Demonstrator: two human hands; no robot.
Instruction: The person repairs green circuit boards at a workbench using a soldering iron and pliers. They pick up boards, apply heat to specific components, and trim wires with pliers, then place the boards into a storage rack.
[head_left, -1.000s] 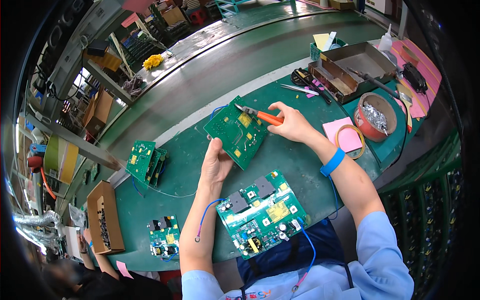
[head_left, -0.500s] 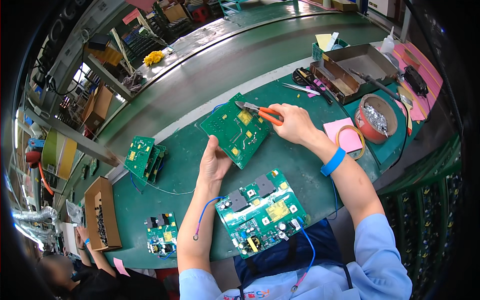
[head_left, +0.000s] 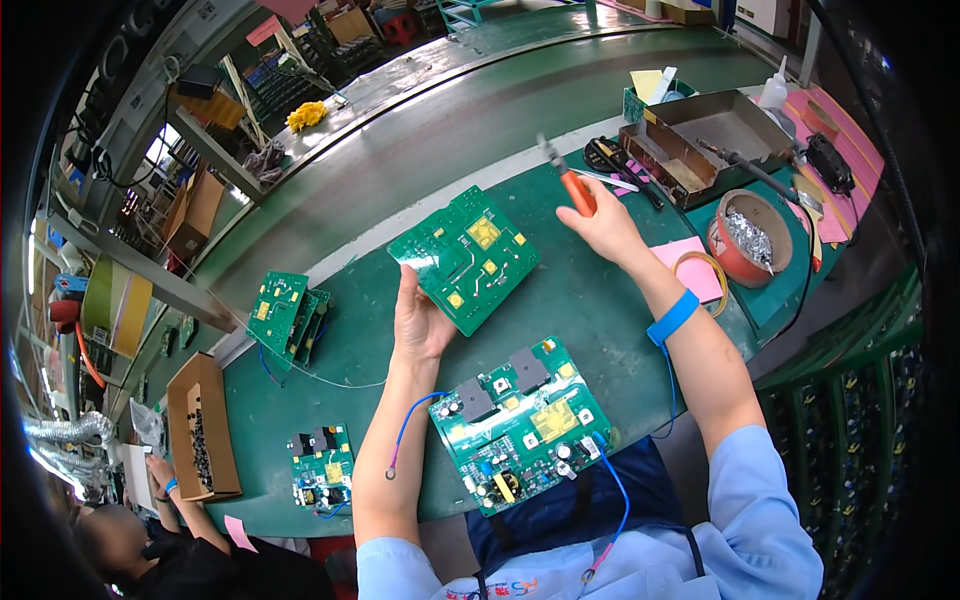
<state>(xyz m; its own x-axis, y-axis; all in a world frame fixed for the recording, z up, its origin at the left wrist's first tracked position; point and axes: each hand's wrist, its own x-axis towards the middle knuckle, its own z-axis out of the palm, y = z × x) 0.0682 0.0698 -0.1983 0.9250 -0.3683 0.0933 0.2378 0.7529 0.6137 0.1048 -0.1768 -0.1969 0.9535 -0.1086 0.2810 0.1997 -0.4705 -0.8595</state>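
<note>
My left hand (head_left: pixel 420 322) holds a green circuit board (head_left: pixel 466 257) by its near edge, solder side up, tilted above the green mat. My right hand (head_left: pixel 606 224) grips orange-handled cutters (head_left: pixel 570 181) with the tip pointing up and away, lifted to the right of the board and clear of it. A second green circuit board (head_left: pixel 520 425) with black parts and blue wires lies on the mat in front of me, between my forearms. A blue wrist strap (head_left: pixel 672 317) sits on my right wrist.
A red bowl of metal scraps (head_left: pixel 748 238), pink sheets (head_left: pixel 690 268) and a metal tray (head_left: pixel 700 140) stand at the right. More boards (head_left: pixel 288 314) lie at the left, one small board (head_left: pixel 322 468) nearer. A cardboard box (head_left: pixel 202 428) and another person's hand (head_left: pixel 160 480) are far left.
My right hand has pulled the cutters off the held board, up and to the right. The left hand still holds the board, turned a little.
</note>
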